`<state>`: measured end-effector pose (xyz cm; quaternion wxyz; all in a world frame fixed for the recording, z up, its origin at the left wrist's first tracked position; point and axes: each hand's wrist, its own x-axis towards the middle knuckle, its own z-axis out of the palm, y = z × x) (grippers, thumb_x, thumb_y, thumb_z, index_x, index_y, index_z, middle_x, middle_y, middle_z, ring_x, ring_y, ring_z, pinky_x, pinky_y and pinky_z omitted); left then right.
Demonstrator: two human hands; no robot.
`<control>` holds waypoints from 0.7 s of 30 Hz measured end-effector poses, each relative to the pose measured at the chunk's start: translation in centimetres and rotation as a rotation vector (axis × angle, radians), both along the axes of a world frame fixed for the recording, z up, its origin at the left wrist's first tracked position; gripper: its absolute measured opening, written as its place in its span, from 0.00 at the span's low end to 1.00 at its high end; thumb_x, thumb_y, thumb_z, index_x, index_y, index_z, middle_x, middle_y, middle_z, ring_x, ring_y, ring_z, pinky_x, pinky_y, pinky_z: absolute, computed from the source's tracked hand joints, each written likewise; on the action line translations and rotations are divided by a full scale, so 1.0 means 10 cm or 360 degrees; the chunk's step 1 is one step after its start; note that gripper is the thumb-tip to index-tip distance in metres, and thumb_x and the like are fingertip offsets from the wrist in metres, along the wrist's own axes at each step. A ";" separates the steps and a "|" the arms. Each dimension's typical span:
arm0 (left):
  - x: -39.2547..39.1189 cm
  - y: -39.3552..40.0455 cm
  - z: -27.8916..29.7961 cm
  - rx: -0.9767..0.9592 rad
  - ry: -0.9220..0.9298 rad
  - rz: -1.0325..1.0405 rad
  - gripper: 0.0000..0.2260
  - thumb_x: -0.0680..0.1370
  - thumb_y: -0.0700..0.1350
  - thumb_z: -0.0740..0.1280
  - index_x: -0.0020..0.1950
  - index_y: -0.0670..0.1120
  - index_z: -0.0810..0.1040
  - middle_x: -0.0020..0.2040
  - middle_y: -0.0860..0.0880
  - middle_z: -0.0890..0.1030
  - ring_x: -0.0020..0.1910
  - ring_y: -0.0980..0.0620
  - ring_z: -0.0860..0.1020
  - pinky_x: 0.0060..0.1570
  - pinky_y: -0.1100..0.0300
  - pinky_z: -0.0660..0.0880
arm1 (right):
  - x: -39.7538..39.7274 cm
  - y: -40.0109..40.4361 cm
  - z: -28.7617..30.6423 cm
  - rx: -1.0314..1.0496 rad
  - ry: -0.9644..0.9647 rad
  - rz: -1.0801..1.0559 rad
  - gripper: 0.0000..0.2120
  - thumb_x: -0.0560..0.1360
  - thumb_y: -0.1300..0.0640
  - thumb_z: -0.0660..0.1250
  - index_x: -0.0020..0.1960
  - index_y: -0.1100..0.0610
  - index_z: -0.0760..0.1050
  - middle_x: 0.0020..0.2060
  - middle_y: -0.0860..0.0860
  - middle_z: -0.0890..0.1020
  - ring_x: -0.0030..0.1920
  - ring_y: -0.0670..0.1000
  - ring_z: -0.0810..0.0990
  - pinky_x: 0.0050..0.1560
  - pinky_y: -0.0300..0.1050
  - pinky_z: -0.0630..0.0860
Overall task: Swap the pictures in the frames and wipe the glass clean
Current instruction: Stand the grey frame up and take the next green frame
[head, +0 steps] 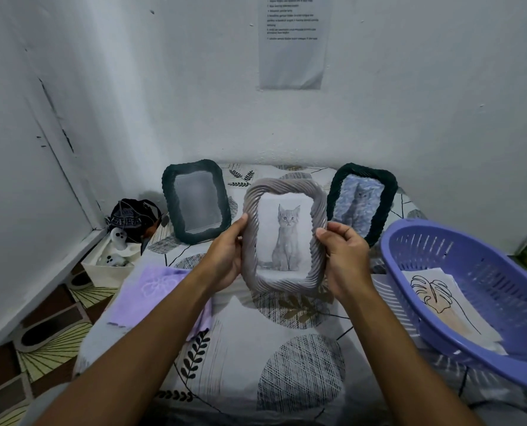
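Note:
I hold a grey ribbed picture frame (283,187) upright above the table, its glass facing me over a picture of a sitting grey kitten (286,238). My left hand (226,252) grips its left edge and my right hand (345,256) grips its right edge. Behind it, a dark green frame (194,201) with no clear picture stands at the back left. A second dark green frame (363,199) showing a blurred cat stands at the back right. A lilac cloth (151,295) lies flat on the left of the table.
A purple plastic basket (471,290) at the right holds sheets with a leaf line drawing (437,298). The table carries a leaf-patterned cover (256,348). A black bag (131,218) and an open box sit on the floor at the left. Walls close in behind and left.

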<state>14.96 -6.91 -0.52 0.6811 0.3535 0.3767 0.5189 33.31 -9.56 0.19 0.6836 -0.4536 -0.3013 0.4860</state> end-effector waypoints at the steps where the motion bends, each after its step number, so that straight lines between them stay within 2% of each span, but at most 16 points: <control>1: -0.01 0.02 -0.01 -0.0005 -0.0020 -0.0021 0.16 0.80 0.52 0.60 0.59 0.42 0.78 0.53 0.42 0.83 0.53 0.44 0.81 0.51 0.48 0.80 | 0.00 0.02 0.00 0.0000 -0.0009 0.0005 0.07 0.74 0.69 0.67 0.47 0.59 0.75 0.38 0.53 0.82 0.40 0.50 0.80 0.49 0.44 0.79; 5: -0.02 0.11 -0.07 -0.0007 -0.0057 -0.0050 0.18 0.76 0.53 0.63 0.59 0.43 0.79 0.56 0.42 0.82 0.57 0.43 0.80 0.58 0.46 0.76 | -0.01 0.06 -0.02 -0.0011 -0.0011 0.0025 0.07 0.75 0.69 0.67 0.47 0.59 0.75 0.39 0.54 0.82 0.41 0.51 0.80 0.50 0.46 0.79; 9: -0.04 0.19 -0.12 -0.0002 -0.0144 -0.0101 0.19 0.74 0.53 0.64 0.58 0.43 0.79 0.54 0.43 0.83 0.55 0.44 0.81 0.56 0.48 0.78 | 0.00 0.12 -0.08 -0.0024 0.0006 0.0028 0.06 0.75 0.69 0.67 0.49 0.60 0.75 0.40 0.55 0.82 0.43 0.52 0.80 0.53 0.49 0.79; 14: -0.05 0.39 -0.20 -0.0022 -0.0269 -0.0154 0.18 0.74 0.52 0.65 0.57 0.42 0.80 0.53 0.42 0.83 0.52 0.45 0.82 0.53 0.49 0.80 | 0.03 0.27 -0.16 -0.0058 -0.0016 0.0133 0.07 0.76 0.67 0.65 0.54 0.61 0.75 0.42 0.55 0.82 0.43 0.51 0.80 0.50 0.48 0.78; 16: -0.03 0.52 -0.21 -0.0011 -0.0267 -0.0156 0.18 0.74 0.52 0.64 0.58 0.42 0.80 0.53 0.42 0.84 0.51 0.45 0.82 0.52 0.49 0.80 | 0.05 0.39 -0.21 -0.0152 -0.0008 0.0196 0.08 0.78 0.65 0.64 0.56 0.61 0.75 0.47 0.56 0.82 0.45 0.52 0.80 0.52 0.49 0.77; 18: 0.01 0.67 -0.22 0.0010 -0.0263 -0.0136 0.18 0.74 0.52 0.63 0.58 0.42 0.80 0.53 0.42 0.83 0.52 0.45 0.82 0.53 0.49 0.80 | 0.05 0.54 -0.28 -0.0229 -0.0042 0.0203 0.06 0.79 0.63 0.63 0.55 0.60 0.77 0.49 0.56 0.83 0.48 0.53 0.80 0.55 0.51 0.77; 21: 0.08 0.97 -0.23 -0.0004 -0.0280 -0.0095 0.21 0.75 0.54 0.63 0.62 0.42 0.78 0.58 0.40 0.81 0.57 0.42 0.80 0.56 0.45 0.78 | 0.00 0.86 -0.37 -0.0248 -0.0131 0.0116 0.08 0.79 0.61 0.64 0.56 0.60 0.78 0.50 0.56 0.83 0.52 0.56 0.81 0.59 0.55 0.77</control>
